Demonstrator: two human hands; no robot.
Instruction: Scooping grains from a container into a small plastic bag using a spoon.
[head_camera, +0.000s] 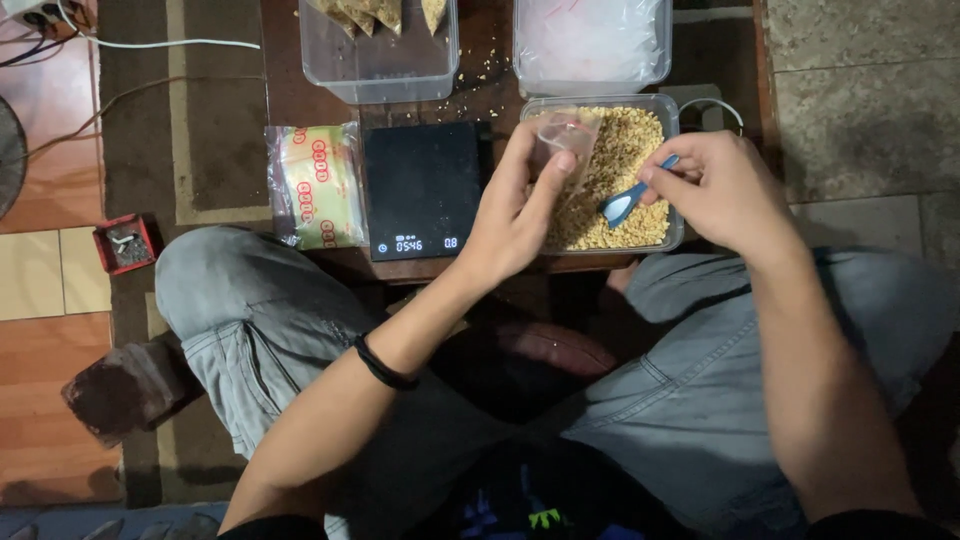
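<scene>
Scale between packet at left and nut tub at right, two tubs behind.

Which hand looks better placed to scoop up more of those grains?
Right, probably. The right hand holds the blue spoon with its bowl over the grains in the clear tub. The left hand is busy holding a small clear bag.
</scene>
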